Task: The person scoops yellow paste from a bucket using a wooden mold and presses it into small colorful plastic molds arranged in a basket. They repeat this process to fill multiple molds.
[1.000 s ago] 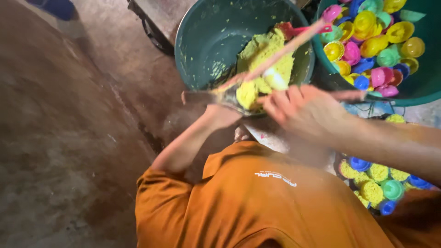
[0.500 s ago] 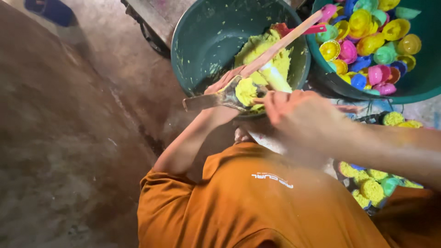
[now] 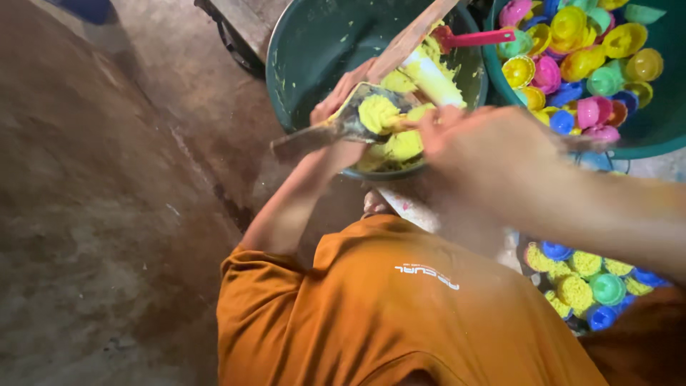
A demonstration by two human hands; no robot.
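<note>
My left hand [image 3: 337, 100] grips a flat metal scoop [image 3: 314, 134] over the near rim of a dark green basin [image 3: 307, 50]. A lump of yellow dough [image 3: 377, 113] sits on the scoop. My right hand [image 3: 486, 146] is blurred, and its fingertips press against that lump. More yellow dough [image 3: 404, 146] lies in the basin, with a wooden stick [image 3: 414, 36] and a red-handled spatula [image 3: 475, 37] leaning in it. Whether the right hand holds anything is hidden by the blur.
A second green basin [image 3: 657, 136] at the upper right holds several empty coloured plastic moulds [image 3: 572, 28]. Moulds filled with yellow dough [image 3: 575, 289] lie at the lower right. My orange shirt [image 3: 400, 314] fills the bottom. A stained concrete floor [image 3: 93, 214] spreads to the left.
The scoop has tilted up with a lump of dough on it. My right hand has slid left onto that lump, and the view has drawn closer.
</note>
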